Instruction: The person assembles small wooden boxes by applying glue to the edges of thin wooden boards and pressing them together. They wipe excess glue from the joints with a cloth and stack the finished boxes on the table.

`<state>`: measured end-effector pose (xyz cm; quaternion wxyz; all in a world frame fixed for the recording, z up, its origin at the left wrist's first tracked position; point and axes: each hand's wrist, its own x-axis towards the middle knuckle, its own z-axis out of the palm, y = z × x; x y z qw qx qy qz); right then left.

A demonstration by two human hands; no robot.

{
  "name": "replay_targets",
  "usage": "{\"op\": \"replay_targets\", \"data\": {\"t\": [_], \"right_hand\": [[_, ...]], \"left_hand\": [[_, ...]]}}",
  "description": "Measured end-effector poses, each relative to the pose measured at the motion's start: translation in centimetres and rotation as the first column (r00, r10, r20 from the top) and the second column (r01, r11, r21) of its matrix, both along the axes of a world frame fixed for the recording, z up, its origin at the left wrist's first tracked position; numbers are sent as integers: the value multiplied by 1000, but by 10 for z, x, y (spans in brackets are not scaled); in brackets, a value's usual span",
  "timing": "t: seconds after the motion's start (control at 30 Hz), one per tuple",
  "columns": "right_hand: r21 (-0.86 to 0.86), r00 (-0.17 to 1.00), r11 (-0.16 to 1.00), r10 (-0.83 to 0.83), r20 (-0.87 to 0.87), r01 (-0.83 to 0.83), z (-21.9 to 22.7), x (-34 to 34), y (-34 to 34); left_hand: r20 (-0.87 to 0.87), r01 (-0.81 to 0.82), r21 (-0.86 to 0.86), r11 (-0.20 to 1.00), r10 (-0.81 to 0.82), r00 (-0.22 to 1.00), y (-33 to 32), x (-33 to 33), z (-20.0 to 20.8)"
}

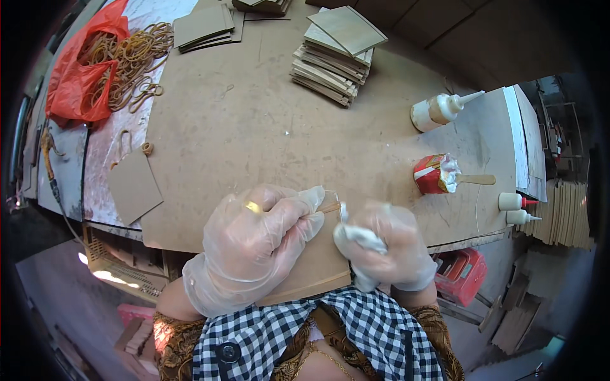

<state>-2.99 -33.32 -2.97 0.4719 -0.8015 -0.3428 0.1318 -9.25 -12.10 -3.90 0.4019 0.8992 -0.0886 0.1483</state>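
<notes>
Clear plastic gloves (219, 289) are covering both hands: the left hand (254, 238) is curling tightly, its fingertips pinching the far end of a wooden panel (319, 263), while the right hand (397, 238), blurring, is clutching a bunched white cloth (361, 240) just beside that end. The panel is lying between the hands, close against the checked garment (254, 324). The loose glove film could be snagging on a wooden corner, and a slackening left grip could be letting the panel slip under the cloth's push. Farther out, a red tub (429, 174) with a flat stick (478, 180) is sitting near a white bottle (438, 112); a careless right-arm swing could be tipping the tub. Beyond, stacked wooden squares (333, 70) are leaning unevenly, so a bump could be toppling them. The tub is showing a red-and-white printed pattern, its lettering not clearly legible; the bottle is showing no readable label.
</notes>
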Motion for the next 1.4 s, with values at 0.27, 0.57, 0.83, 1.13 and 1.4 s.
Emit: {"op": "replay_targets", "data": {"t": [0.27,0.57,0.83,1.13,1.4], "right_hand": [[-45,996,998,-48,-70,45,4,2,1],[-96,984,980,-166,64,172,-3,5,20],[-31,738,999,-40,-674,27,12,-9,-16],[11,693,955,-208,-690,297,5,18,24],[-7,470,979,-105,-876,206,14,4,1]], "left_hand": [[-2,31,24,999,-31,1000,2,1,1],[61,6,19,1000,-8,998,1,2,-6],[29,12,-10,1000,-12,1000,1,0,-3],[52,26,40,999,-28,998,2,-1,-2],[-22,57,-90,994,-60,998,1,-1,-3]]}}
